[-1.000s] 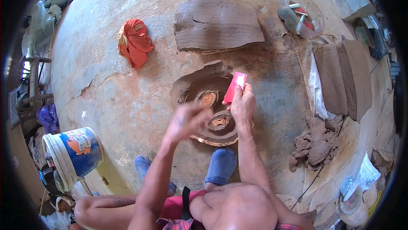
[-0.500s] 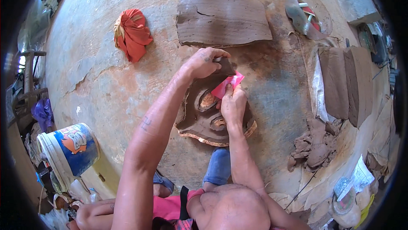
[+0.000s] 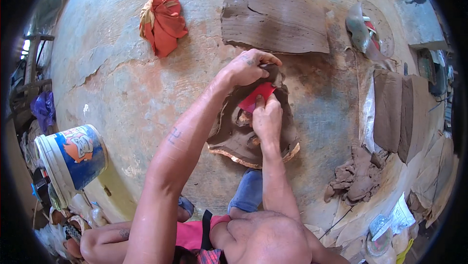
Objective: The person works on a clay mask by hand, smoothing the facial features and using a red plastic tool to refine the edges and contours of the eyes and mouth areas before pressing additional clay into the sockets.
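A hollow mould lined with wet brown clay (image 3: 226, 137) lies on the floor before me, its pale rough rim showing at the near side. Two holes with raised clay edges sit inside it, partly hidden by my right arm. My left hand (image 3: 248, 67) is closed on the clay's upstanding far edge, thumb inside. In my right hand (image 3: 267, 117) is a thin pinkish-red plastic scraper (image 3: 252, 97), pinched under the thumb and pressed to the inner clay near the far edge. Beyond the mould rests a broad brown clay slab (image 3: 275, 17) with a short slit.
An orange-red cloth (image 3: 165, 26) lies far left. A transparent bowl (image 3: 360, 30) with small tools stands far right. Clay blocks (image 3: 387, 110) and a lump of soft clay (image 3: 353, 178) lie right. A white-and-blue bucket (image 3: 80, 159) is at the left.
The scraper has shifted against the inner clay and turned, showing a darker red face. My left hand keeps its grip on the far clay edge. The whole view has shifted slightly.
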Demonstrator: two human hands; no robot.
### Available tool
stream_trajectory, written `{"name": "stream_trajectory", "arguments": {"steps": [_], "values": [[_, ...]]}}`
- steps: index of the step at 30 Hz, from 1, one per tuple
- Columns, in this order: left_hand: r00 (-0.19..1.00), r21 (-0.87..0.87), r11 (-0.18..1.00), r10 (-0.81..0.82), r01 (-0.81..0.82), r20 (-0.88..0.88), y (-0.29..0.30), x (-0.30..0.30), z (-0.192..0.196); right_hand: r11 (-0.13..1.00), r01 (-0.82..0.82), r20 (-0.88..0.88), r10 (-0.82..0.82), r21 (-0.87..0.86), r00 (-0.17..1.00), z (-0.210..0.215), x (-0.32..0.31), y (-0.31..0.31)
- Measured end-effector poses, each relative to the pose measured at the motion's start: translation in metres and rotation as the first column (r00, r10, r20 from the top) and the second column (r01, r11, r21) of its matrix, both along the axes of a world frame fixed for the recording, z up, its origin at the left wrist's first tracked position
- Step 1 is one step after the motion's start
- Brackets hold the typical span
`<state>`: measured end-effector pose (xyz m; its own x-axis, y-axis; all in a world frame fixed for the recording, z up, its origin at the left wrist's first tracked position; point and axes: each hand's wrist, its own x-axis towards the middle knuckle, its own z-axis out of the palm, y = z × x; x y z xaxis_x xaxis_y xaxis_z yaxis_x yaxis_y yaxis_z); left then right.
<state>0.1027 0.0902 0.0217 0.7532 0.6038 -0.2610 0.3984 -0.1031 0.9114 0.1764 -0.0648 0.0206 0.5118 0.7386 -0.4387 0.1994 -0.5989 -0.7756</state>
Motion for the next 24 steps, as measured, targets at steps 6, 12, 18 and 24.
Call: {"name": "stream_trajectory", "arguments": {"steps": [6,12,18,24], "values": [[0.992,-0.18,0.983,0.048,-0.026,0.119,0.003,-0.011,-0.005,0.991,-0.137,-0.053,0.136,-0.007,0.989,0.004,-0.005,0.003],[0.96,-0.23,0.969,0.143,-0.087,0.239,0.0,-0.017,-0.007,0.963,-0.258,-0.055,0.255,-0.08,0.965,0.007,0.0,0.004],[0.917,-0.313,0.943,0.222,-0.115,0.331,-0.002,-0.023,-0.006,0.932,-0.356,-0.083,0.35,-0.069,0.933,0.0,0.004,0.006],[0.85,-0.414,0.904,0.297,-0.105,0.434,-0.004,-0.036,0.001,0.812,-0.583,0.065,0.583,-0.021,0.81,0.005,-0.002,0.006]]}}
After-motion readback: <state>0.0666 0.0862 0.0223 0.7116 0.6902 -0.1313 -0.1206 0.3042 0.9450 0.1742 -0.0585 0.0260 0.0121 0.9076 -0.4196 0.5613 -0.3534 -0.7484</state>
